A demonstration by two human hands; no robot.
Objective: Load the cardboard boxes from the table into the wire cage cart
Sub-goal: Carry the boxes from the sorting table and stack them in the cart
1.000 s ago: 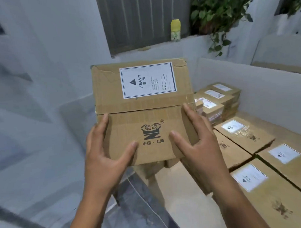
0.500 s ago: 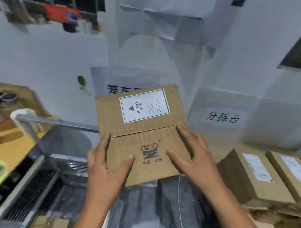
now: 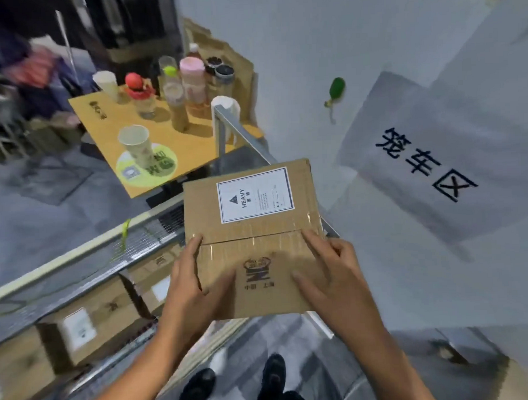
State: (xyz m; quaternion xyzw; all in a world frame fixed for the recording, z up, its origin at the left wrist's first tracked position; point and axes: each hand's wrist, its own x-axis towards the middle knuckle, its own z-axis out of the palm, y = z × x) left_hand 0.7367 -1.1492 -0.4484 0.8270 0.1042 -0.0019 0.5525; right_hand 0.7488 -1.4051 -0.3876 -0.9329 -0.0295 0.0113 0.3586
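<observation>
I hold a brown cardboard box with a white HEAVY label in front of me, above the near right corner of the wire cage cart. My left hand grips its near left edge, thumb on top. Its near right edge is in my right hand. Inside the cart, lower left, lie labelled cardboard boxes side by side. The cart's metal top rail runs diagonally from lower left to a white-capped post.
A small wooden table with cups, bottles and jars stands beyond the cart. A white wall with black characters is on the right. My shoes stand on grey floor. A corner of another box shows at lower right.
My view has swung left from the table of boxes to the cart. The box has stayed in both hands and now hangs over the cart's corner; the boxes inside have come into view.
</observation>
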